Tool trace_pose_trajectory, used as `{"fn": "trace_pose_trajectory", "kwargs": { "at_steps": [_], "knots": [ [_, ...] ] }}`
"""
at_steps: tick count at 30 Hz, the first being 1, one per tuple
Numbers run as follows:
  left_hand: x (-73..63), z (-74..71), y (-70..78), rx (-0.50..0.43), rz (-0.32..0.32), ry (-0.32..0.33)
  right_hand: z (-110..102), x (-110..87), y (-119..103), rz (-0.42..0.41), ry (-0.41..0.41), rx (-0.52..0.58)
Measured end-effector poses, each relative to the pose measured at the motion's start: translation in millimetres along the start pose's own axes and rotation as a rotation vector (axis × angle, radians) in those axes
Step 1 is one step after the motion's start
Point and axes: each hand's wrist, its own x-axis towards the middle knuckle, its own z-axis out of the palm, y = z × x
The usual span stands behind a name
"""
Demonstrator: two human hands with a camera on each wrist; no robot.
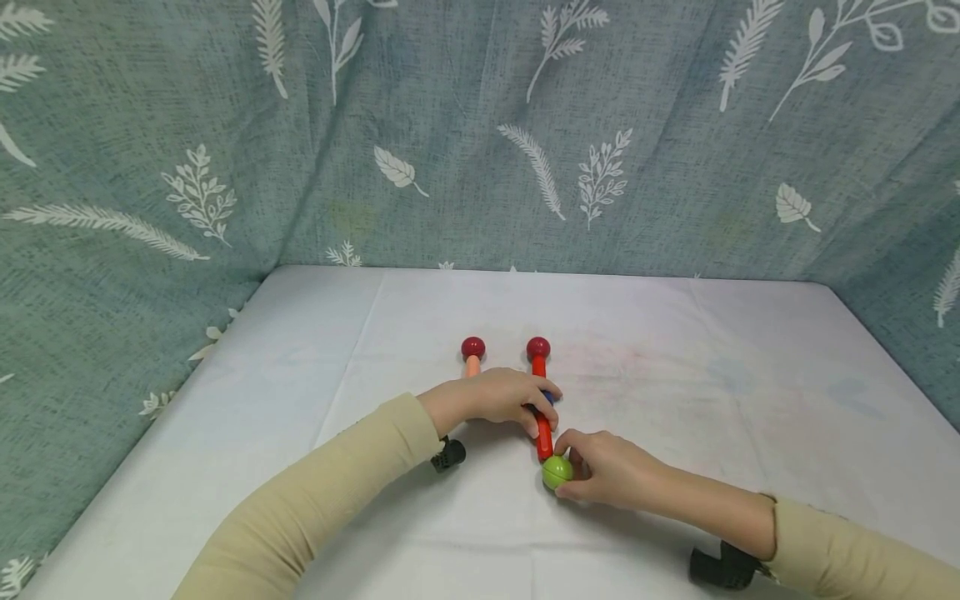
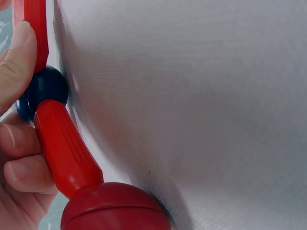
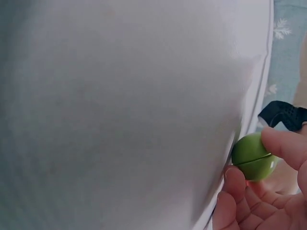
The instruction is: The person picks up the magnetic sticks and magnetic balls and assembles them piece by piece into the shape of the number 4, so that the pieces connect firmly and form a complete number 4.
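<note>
A chain of toy building rods and balls lies on the white cloth. It has a dark red ball at its far end, a red rod, a dark blue ball and a second red rod towards me. My left hand holds the chain at the blue ball, its thumb on the nearer rod and its fingers along the other side. Between thumb and fingertips, my right hand pinches a green ball against or very near that rod's near end; contact is unclear.
Left of the chain lies a salmon-coloured rod with another dark red ball at its far end; my left hand and forearm hide what lies nearer. White cloth covers the table, and a grey-green leaf-patterned curtain hangs behind it.
</note>
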Motion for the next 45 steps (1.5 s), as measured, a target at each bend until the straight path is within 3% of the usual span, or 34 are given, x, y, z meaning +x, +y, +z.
{"fn": "trace_pose_trajectory", "kwargs": {
  "at_steps": [24, 36, 41, 45],
  "knots": [
    [1.1, 0.9, -2.1, -0.024, 0.004, 0.002, 1.4, 1.1, -1.6, -0.027, 0.009, -0.012],
    [-2.1, -1.6, -1.0, -0.08, -0.001, -0.026, 0.9, 6.1, -0.3, -0.113, 0.003, 0.035],
    [-2.0, -0.7, -2.6, -0.094, -0.01, -0.046, 3.3, 7.4, -2.2, -0.126, 0.021, 0.009],
    [-2.5, -0.1, -4.5, -0.104, 0.002, -0.024, 3.8, 7.7, -2.9, -0.112, 0.026, -0.005]
  ]
}}
